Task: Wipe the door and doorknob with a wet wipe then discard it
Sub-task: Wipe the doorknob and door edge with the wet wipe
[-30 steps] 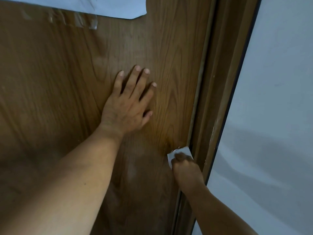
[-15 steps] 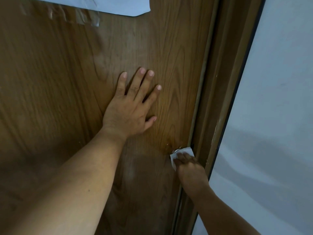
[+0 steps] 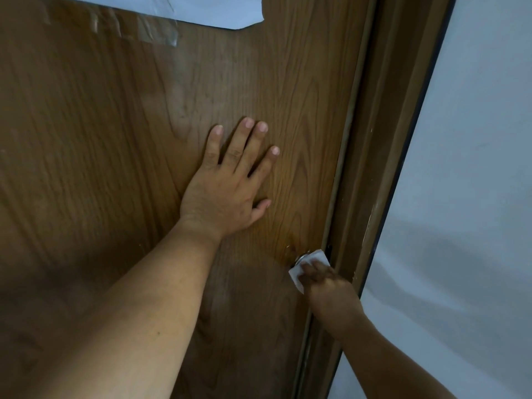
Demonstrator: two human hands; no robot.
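Note:
A brown wood-grain door (image 3: 115, 139) fills the view. My left hand (image 3: 227, 191) lies flat on it with fingers spread, holding nothing. Lower right, near the door's edge, my right hand (image 3: 328, 289) presses a white wet wipe (image 3: 312, 262) over the doorknob (image 3: 302, 258). Only a sliver of the metal knob shows past the wipe; the rest is hidden under the wipe and my fingers.
The brown door frame (image 3: 383, 139) runs down the right of the door, with a pale wall (image 3: 475, 168) beyond it. A white paper sheet (image 3: 187, 7) is taped to the top of the door, with clear tape (image 3: 155, 33) below it.
My right hand with the wipe has turned slightly on the knob. My left hand stays pressed on the door; the view has drifted a little.

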